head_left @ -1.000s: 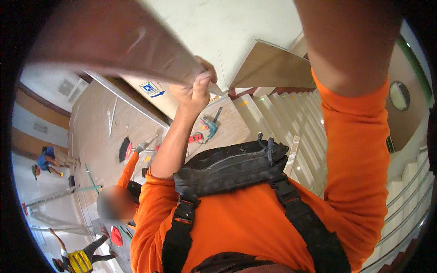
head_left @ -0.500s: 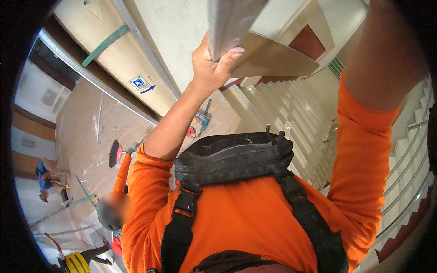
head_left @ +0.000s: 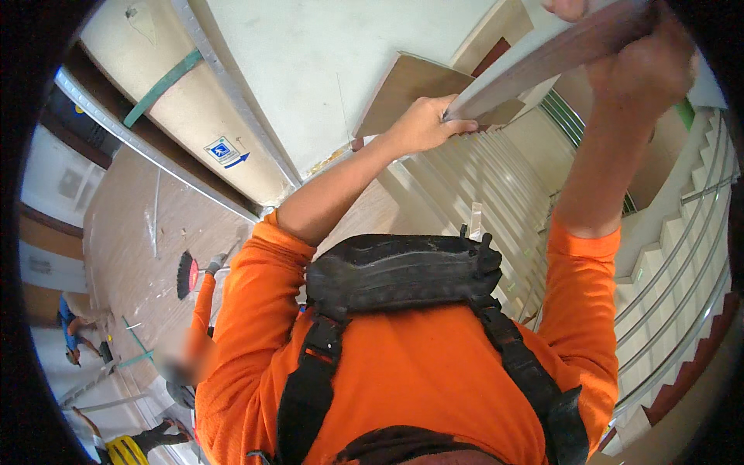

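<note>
A long grey metal channel slants up to the right in front of me. My left hand is closed around its lower end, with the thumb along the underside. Higher up, my right hand is raised near the top right and wraps round the same channel; its fingers are partly in shadow. Some fingertips show at the top edge beside the channel, and I cannot tell whose they are. A brown board leans on the white wall behind my left hand.
Stairs descend ahead, with curved metal railings at the right. Boxed cream panels with a green strap stand left. A co-worker's gloved hand is near a broom head; other people are farther left.
The channel has swung from nearly upright to a slant toward the right. My left hand has moved right and slightly down with its end; my right hand has come into view on the channel.
</note>
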`<action>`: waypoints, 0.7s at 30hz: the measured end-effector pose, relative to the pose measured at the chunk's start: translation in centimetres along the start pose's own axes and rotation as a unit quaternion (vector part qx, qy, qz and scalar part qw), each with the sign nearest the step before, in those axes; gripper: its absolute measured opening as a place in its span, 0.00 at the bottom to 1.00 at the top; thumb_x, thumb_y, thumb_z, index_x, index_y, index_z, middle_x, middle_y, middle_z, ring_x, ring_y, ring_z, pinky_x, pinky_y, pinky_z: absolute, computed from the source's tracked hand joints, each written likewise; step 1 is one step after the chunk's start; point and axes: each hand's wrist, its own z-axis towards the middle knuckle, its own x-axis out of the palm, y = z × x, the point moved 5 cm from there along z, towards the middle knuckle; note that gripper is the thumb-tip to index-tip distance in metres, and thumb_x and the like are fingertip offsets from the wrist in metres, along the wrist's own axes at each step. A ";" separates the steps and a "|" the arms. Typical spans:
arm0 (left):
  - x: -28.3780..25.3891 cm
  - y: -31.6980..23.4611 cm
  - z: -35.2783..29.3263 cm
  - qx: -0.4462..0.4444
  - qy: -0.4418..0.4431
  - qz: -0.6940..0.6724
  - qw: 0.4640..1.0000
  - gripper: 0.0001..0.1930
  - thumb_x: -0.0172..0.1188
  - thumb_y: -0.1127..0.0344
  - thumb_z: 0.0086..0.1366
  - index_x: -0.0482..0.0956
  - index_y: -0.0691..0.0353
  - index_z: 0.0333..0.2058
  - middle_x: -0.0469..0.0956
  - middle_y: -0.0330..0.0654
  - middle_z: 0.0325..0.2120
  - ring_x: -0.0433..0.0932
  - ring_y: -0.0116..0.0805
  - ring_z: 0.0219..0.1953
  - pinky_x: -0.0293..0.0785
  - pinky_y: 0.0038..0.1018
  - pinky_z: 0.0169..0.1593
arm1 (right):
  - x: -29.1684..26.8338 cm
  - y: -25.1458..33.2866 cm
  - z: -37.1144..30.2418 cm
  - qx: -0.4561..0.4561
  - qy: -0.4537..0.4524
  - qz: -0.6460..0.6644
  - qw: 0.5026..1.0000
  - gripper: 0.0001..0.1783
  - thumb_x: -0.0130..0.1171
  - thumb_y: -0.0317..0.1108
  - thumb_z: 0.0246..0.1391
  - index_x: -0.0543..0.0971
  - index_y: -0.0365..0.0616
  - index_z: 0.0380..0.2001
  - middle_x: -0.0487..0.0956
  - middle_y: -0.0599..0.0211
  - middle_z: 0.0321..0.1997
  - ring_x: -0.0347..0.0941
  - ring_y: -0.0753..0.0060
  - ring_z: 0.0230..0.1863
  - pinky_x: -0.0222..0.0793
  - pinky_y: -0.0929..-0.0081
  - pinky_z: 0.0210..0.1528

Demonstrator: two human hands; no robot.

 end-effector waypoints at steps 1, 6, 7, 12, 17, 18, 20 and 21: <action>0.4 1.6 0.8 0.010 0.005 0.011 1.000 0.15 0.66 0.59 0.63 0.82 0.62 0.44 0.84 0.46 0.33 0.82 0.34 0.36 0.76 0.32 0.44 | -0.5 -1.2 -0.8 0.039 -0.024 -0.003 0.999 0.28 0.42 0.57 0.68 0.70 0.39 0.45 0.77 0.66 0.25 0.75 0.74 0.16 0.76 0.78 0.18; 1.3 10.4 2.8 0.005 0.025 0.047 0.999 0.16 0.66 0.59 0.62 0.82 0.61 0.46 0.85 0.46 0.35 0.82 0.35 0.35 0.76 0.33 0.42 | 0.9 -7.8 -4.9 0.029 -0.176 0.056 0.982 0.19 0.56 0.46 0.65 0.71 0.40 0.46 0.76 0.68 0.25 0.73 0.77 0.18 0.72 0.82 0.16; 1.5 10.9 3.8 -0.008 0.031 0.049 0.998 0.17 0.67 0.59 0.62 0.82 0.61 0.46 0.85 0.46 0.34 0.83 0.37 0.36 0.76 0.34 0.43 | 0.9 -9.0 -4.9 0.018 -0.185 0.045 0.982 0.18 0.58 0.45 0.63 0.72 0.40 0.45 0.75 0.69 0.25 0.73 0.78 0.18 0.72 0.82 0.16; 0.0 13.0 6.8 -0.123 0.002 -0.030 0.992 0.16 0.68 0.62 0.61 0.82 0.60 0.46 0.84 0.44 0.37 0.82 0.36 0.39 0.77 0.34 0.45 | -0.1 -15.6 -3.3 0.032 -0.062 0.065 0.995 0.21 0.61 0.47 0.61 0.72 0.41 0.44 0.75 0.70 0.26 0.72 0.80 0.18 0.71 0.82 0.16; -3.6 13.3 6.1 -0.110 -0.089 0.030 0.990 0.16 0.69 0.61 0.60 0.82 0.60 0.46 0.83 0.44 0.40 0.80 0.38 0.44 0.75 0.34 0.49 | 1.9 -22.0 -2.1 0.062 -0.014 0.144 0.988 0.21 0.61 0.48 0.61 0.73 0.41 0.44 0.75 0.70 0.26 0.72 0.79 0.19 0.71 0.81 0.17; -4.4 14.2 5.7 -0.149 -0.092 0.015 0.985 0.17 0.69 0.61 0.60 0.82 0.61 0.46 0.83 0.44 0.39 0.79 0.39 0.46 0.73 0.35 0.52 | 2.7 -23.0 -1.7 0.062 -0.005 0.164 0.984 0.21 0.61 0.48 0.61 0.73 0.41 0.44 0.75 0.70 0.26 0.72 0.79 0.19 0.71 0.81 0.18; -6.4 14.8 4.2 -0.169 -0.126 0.063 0.976 0.18 0.69 0.60 0.59 0.81 0.62 0.46 0.83 0.44 0.39 0.80 0.38 0.44 0.74 0.35 0.51 | 4.9 -25.2 -1.4 0.068 0.007 0.220 0.973 0.21 0.61 0.49 0.61 0.73 0.41 0.43 0.75 0.70 0.26 0.72 0.79 0.19 0.72 0.80 0.18; -6.4 14.3 5.2 -0.157 -0.128 0.075 0.976 0.18 0.69 0.60 0.59 0.81 0.62 0.46 0.83 0.43 0.38 0.80 0.38 0.43 0.75 0.35 0.50 | 4.8 -25.8 -0.8 0.070 0.020 0.216 0.974 0.22 0.61 0.49 0.61 0.73 0.41 0.43 0.75 0.70 0.26 0.72 0.79 0.19 0.72 0.80 0.18</action>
